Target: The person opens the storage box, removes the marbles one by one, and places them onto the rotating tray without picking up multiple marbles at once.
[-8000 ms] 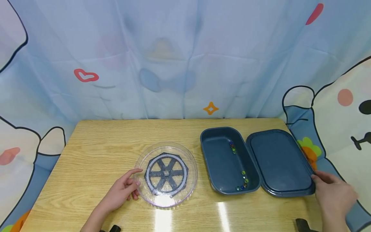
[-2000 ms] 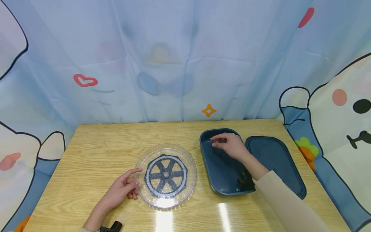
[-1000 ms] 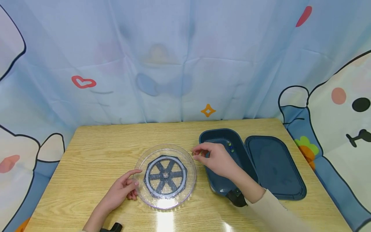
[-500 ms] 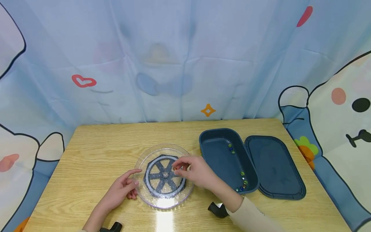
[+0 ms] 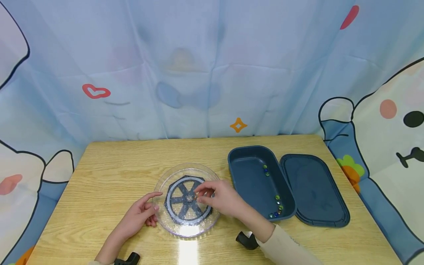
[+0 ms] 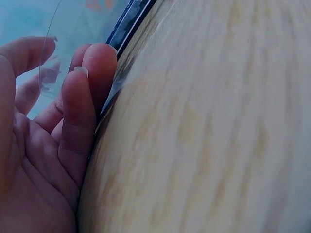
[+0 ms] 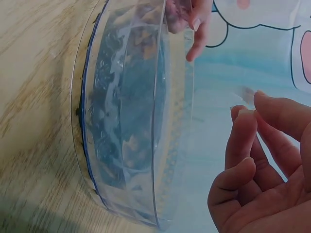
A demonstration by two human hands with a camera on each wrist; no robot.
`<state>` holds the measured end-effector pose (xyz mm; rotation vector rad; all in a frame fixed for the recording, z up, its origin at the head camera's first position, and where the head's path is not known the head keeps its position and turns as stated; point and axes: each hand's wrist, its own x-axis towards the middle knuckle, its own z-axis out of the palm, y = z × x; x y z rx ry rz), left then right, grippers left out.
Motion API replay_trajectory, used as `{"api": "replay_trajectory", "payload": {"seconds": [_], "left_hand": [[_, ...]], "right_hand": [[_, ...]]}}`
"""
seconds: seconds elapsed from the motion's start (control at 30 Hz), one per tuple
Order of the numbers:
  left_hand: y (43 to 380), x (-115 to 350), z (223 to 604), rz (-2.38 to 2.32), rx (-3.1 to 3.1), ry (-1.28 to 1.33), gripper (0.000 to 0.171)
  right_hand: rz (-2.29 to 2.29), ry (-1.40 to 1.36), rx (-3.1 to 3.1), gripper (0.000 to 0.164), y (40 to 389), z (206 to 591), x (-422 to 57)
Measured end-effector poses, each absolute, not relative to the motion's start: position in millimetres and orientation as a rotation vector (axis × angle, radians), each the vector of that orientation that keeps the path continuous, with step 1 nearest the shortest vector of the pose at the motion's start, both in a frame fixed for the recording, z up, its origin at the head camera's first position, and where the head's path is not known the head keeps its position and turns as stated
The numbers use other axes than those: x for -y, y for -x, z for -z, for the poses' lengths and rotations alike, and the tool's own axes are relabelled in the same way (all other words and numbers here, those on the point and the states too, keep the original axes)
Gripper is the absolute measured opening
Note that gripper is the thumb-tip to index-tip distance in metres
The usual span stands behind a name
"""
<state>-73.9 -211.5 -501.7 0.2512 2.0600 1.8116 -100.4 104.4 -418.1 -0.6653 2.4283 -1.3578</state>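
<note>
A clear round basin (image 5: 188, 231) with a dark six-spoked wheel shape in its base stands on the wooden table. Above its right half, my right hand (image 5: 219, 197) pinches a small orange glass marble (image 5: 195, 197) between thumb and fingertips. The right wrist view shows that marble (image 7: 246, 94) only as a blur at the fingertips. My left hand (image 5: 140, 213) rests at the basin's left side, index finger reaching over the rim and the other fingers loosely bent. Close up, the left fingers (image 6: 77, 111) lie beside the clear wall.
Right of the basin sits a dark blue box (image 5: 253, 191). Several coloured marbles (image 5: 266, 170) lie along its right side and more marbles (image 5: 276, 211) in its near right corner. Its lid (image 5: 316, 189) lies beside it. A printed curtain (image 5: 185, 70) hangs behind the table.
The right hand went from the lid into the box, then left with a marble to over the basin. It has since shifted slightly. The left hand stayed put.
</note>
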Motion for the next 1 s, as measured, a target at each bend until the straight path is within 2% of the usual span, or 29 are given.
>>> {"api": "replay_trajectory", "payload": {"seconds": [0.4, 0.7, 1.0], "left_hand": [[76, 211, 500, -1.816, -2.046, -0.273, 0.051], [75, 211, 500, -1.817, -2.051, -0.262, 0.051], [74, 211, 502, -1.817, -2.066, -0.267, 0.051]], "right_hand": [[1.371, 0.662, -2.585, 0.016, 115, 398, -130], [1.443, 0.403, -2.704, 0.023, 144, 387, -180], [1.421, 0.149, -2.718, 0.037, 173, 403, -234]]}}
